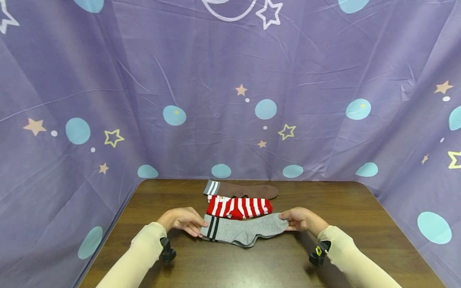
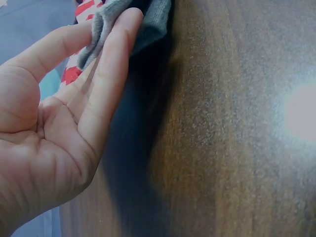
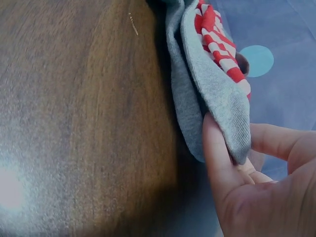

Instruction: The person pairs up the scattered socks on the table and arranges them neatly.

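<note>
Two grey socks (image 1: 235, 231) with black stripes near the cuff lie stretched sideways on the table, one over the other. My left hand (image 1: 185, 221) pinches the upper sock's cuff (image 2: 106, 24) between thumb and fingers. At the other end, my right hand (image 1: 299, 219) pinches its toe (image 3: 238, 131); the lower grey sock (image 3: 185, 106) shows beneath, apart from the upper one along its edge. Just behind lie red-and-white striped socks (image 1: 239, 207), their near edge close to the grey pair. How many layers the left fingers hold is hard to tell.
Farther back, a brown sock (image 1: 248, 190) with a grey, white-striped cuff lies near the far edge of the wooden table (image 1: 230, 268). A purple curtain (image 1: 223, 80) with stars and blue spots hangs behind and along both sides.
</note>
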Tool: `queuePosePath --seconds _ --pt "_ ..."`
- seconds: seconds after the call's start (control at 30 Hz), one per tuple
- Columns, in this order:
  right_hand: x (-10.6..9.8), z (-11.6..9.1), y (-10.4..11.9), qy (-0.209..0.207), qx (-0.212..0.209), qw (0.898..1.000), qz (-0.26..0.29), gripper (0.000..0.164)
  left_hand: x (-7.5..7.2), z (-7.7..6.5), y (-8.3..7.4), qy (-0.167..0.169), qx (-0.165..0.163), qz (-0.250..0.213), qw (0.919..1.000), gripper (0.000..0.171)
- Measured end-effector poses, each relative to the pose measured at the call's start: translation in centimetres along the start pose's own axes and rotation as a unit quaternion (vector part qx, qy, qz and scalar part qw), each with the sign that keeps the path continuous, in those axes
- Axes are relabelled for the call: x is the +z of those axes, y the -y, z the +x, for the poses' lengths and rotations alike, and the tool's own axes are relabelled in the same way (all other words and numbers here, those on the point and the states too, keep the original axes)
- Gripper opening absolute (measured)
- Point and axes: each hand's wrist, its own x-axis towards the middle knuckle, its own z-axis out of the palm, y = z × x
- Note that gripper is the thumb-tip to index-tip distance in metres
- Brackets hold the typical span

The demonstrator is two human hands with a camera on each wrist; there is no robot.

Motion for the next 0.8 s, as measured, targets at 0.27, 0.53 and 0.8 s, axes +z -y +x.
queuePosePath --seconds 0.27,0.53,0.8 --pt "0.5 0.1 0.0 -0.067 -0.020 0.996 -0.046 0.010 -0.1 -0.5 -0.4 -0.006 -0.009 0.013 0.9998 0.015" --pt "0.8 -0.3 0.5 -0.127 -0.035 0.987 -0.089 0.005 -0.3 -1.0 -0.7 -0.016 -0.009 0.018 0.9997 0.014" --pt "1.0 -0.1 0.7 -0.157 -0.047 0.979 -0.123 0.004 0.0 -1.0 -1.0 -0.034 -0.002 0.030 0.9990 0.011"
